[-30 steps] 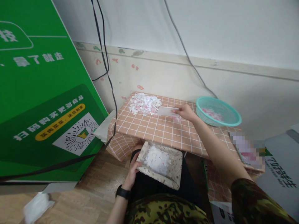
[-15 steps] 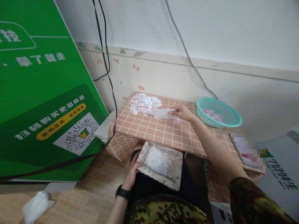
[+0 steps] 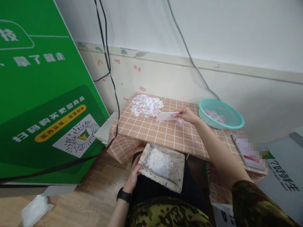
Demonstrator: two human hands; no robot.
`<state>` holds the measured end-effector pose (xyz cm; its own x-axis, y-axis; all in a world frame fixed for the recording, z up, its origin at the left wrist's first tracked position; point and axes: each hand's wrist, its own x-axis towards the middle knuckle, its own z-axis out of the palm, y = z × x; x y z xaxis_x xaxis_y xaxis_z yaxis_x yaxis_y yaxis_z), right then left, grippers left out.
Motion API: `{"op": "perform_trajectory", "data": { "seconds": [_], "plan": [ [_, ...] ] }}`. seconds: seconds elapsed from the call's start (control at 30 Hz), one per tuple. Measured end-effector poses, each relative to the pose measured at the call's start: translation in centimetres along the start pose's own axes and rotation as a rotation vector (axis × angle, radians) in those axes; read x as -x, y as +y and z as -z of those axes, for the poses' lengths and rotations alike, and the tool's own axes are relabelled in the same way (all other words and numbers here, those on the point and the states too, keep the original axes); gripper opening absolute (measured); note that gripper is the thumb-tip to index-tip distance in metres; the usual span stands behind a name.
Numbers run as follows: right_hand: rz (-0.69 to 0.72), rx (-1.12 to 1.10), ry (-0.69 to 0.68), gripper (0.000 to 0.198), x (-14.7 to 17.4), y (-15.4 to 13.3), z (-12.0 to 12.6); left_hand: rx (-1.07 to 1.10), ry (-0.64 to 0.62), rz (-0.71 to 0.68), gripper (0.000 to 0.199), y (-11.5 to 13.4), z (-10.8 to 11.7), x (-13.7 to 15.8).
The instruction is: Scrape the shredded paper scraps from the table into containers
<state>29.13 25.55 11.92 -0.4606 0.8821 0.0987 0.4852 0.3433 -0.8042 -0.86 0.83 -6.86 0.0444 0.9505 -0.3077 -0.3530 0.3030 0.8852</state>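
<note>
My left hand [image 3: 134,172] grips the left side of a speckled beige box [image 3: 178,168] above my lap, just below the table's front edge. Small white paper scraps [image 3: 159,162] lie inside it. Over the table, my right hand [image 3: 186,114] pinches a flat white card [image 3: 166,116] by its right end. To the left of the card is a heap of white and pinkish paper scraps [image 3: 146,105] on the checked cloth. A few pink scraps [image 3: 180,121] lie beneath my right hand.
A brown checked cloth covers the table [image 3: 151,130]. At its right stand a turquoise plastic basket [image 3: 234,123] with pink scraps and a flat tablet-like object [image 3: 248,153], partly blurred out. A green sign panel [image 3: 78,72] rises at left, with black cables [image 3: 113,85] hanging before it.
The white card in my right hand has tilted slightly, its near edge swinging a little. My left hand and the box have stayed almost in place.
</note>
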Motion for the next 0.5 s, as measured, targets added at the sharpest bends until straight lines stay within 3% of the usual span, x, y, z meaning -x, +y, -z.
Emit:
{"op": "perform_trajectory", "data": {
  "seconds": [0.13, 0.3, 0.4, 0.5],
  "plan": [
    [0.099, 0.107, 0.110, 0.037, 1.2, -1.9, -1.7, 0.001, 0.010, 0.001, 0.064, -0.1, 0.0, -0.1],
    [0.271, 0.320, 0.194, 0.031, 4.3, -5.1, -8.7, -0.004, 0.027, -0.003, 0.061, -0.4, 0.0, -0.2],
    [0.425, 0.494, 0.141, 0.035, 5.6, -5.3, -12.1, -0.007, 0.033, -0.006, 0.059, -0.6, 0.1, -0.1],
    [0.426, 0.597, 0.147, 0.039, 5.9, -4.3, -13.3, -0.008, 0.040, -0.005, 0.058, -0.5, 0.1, -0.1]
  ]
}}
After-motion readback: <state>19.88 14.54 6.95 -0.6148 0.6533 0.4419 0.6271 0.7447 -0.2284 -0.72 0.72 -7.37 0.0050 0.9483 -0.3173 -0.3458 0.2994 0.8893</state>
